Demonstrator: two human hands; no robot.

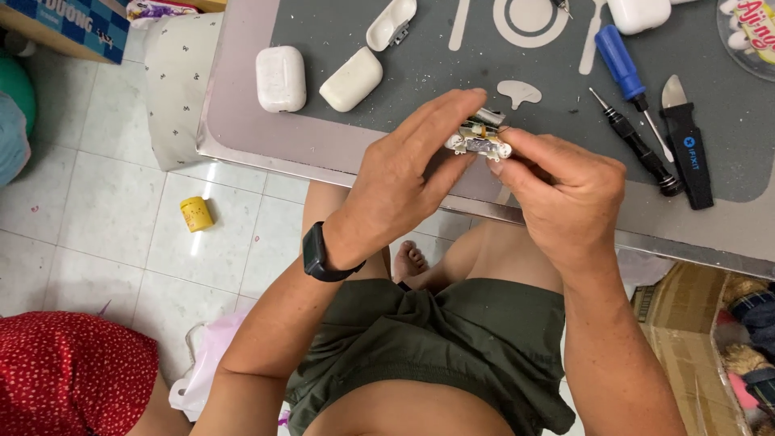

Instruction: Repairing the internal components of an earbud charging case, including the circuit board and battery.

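Fingers of the left hand (pixel 404 165) and right hand (pixel 565 190) pinch and partly hide a small white gadget insert (pixel 482 139) above the counter (pixel 339 149) edge, its detail unclear; nearby lie closed white cases (pixel 281 77); an open case lid (pixel 391 23) is cut off by the frame.
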